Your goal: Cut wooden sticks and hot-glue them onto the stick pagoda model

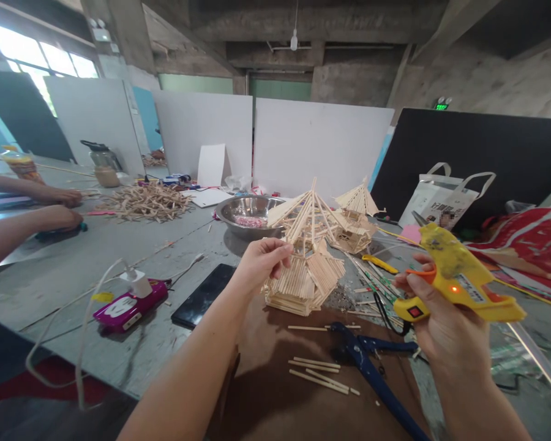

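Observation:
My right hand [454, 331] is wrapped around a yellow hot glue gun [463, 275], its small light glowing orange and its nozzle tilted up to the left. My left hand [266, 260] is closed in a pinch at the near left side of a stick-built pavilion model [303, 285]; whatever lies between the fingertips is too small to tell. The model has a layered lower roof and a pointed frame of thin sticks on top. Under my hands, several loose wooden sticks [319, 380] and blue-handled cutters [371, 373] lie on a brown board [266, 392].
Behind stand a second stick model [356, 214] and a steel bowl [239, 230]. A black phone [206, 294] and a purple power strip [133, 306] with a white cable lie left. Another person's hands [59, 211] are near a stick pile [147, 201]. A yellow knife [380, 264] lies right.

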`<control>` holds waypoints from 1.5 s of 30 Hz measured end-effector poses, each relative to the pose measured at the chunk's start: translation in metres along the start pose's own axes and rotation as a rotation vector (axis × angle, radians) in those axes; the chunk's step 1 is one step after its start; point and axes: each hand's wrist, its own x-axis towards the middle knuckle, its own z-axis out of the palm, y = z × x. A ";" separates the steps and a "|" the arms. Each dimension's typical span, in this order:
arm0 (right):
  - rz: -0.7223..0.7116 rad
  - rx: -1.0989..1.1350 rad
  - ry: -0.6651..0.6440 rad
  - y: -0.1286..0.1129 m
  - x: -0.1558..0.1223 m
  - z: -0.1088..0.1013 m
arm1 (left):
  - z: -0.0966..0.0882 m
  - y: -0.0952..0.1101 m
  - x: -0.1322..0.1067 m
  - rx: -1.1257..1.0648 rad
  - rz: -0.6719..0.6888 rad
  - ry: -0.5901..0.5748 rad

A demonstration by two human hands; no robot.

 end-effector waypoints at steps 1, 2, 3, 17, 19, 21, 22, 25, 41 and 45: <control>-0.002 0.000 0.000 0.000 0.000 0.000 | -0.003 0.000 0.000 0.024 0.011 0.029; -0.003 -0.001 -0.001 0.000 0.000 0.000 | -0.006 0.001 0.000 0.048 0.021 0.056; -0.008 -0.004 -0.002 0.001 -0.001 0.000 | -0.009 0.001 0.001 0.073 0.029 0.079; 0.013 -0.022 0.016 0.000 -0.001 0.001 | -0.016 0.007 0.017 0.357 0.071 0.030; 0.017 -0.014 0.009 -0.001 -0.001 0.001 | -0.016 0.007 0.018 0.348 0.067 0.018; 0.016 -0.004 0.004 -0.001 -0.001 0.001 | -0.016 0.008 0.019 0.323 0.057 0.001; 0.017 -0.001 0.003 0.000 -0.001 0.001 | -0.016 0.008 0.019 0.305 0.049 -0.010; 0.017 0.000 0.002 0.000 0.000 -0.001 | -0.015 0.008 0.019 0.238 0.024 -0.041; -0.050 -0.013 -0.004 -0.002 0.004 -0.004 | -0.003 0.014 -0.028 0.343 0.247 0.124; -0.113 -0.035 -0.022 -0.007 0.006 -0.007 | 0.011 -0.001 -0.053 0.757 0.194 -0.646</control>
